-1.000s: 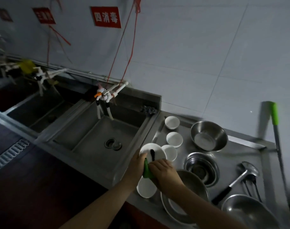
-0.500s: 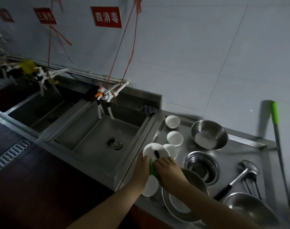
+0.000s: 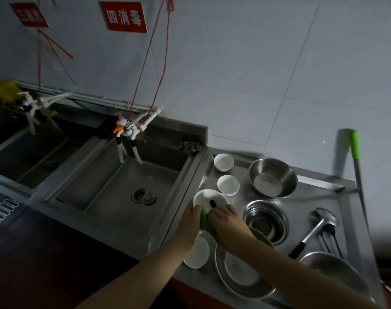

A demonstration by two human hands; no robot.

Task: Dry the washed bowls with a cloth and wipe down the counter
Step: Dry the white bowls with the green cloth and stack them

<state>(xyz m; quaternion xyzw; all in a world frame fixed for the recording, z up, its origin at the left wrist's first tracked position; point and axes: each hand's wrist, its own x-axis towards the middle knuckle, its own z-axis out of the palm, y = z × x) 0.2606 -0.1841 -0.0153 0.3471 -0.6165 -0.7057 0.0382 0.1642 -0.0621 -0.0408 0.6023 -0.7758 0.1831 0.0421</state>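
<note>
Item: white bowl (image 3: 209, 198), tilted, raised above the desk (image 3: 306, 197) near the sink (image 3: 132, 186) edge; left hand (image 3: 191, 221) grasps its near rim from the sink side; right hand (image 3: 225, 221) is clenched on a green cloth (image 3: 205, 223), pressing it against the bowl's lower wall; a dark mark inside the bowl cannot be identified. Adjacent: two small bowls (image 3: 228, 184) upright just behind, a third largely hidden by the raised one; a white plate (image 3: 197, 253) directly beneath the hands; a steel basin (image 3: 241, 273) with a plate in it, just right of that; nested steel bowls (image 3: 265, 220) and a ladle (image 3: 312, 230) farther right. Risks, as judged: wet glaze and a one-sided rim hold could let the bowl slip under cloth pressure, dropping onto the plate below and chipping both; a slip leftward would send it into the sink; a wide wiping stroke may knock the small bowls behind; crowding leaves little bare desk for setting down; dim light may hide damp patches, leaving the bowl half dried.
</note>
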